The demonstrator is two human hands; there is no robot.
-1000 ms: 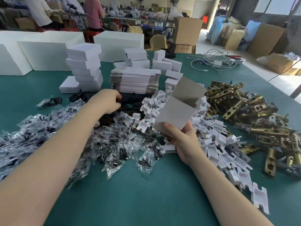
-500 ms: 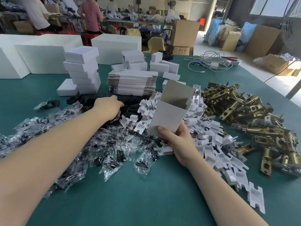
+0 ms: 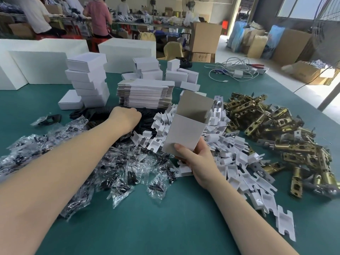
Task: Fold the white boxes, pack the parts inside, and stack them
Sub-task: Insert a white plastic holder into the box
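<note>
The table is covered in plain teal green. The box in the right hand is white outside, with a grey-brown inner flap. The stack of flat box blanks is white on top, its edges striped grey and white. The folded boxes piled behind are plain white, as are the card inserts. The latch parts are brassy gold with silvery plates (some tarnished darker). The little bags are clear plastic holding black pieces. The ribbed parts under the left hand are black. The cables are white and grey.
</note>
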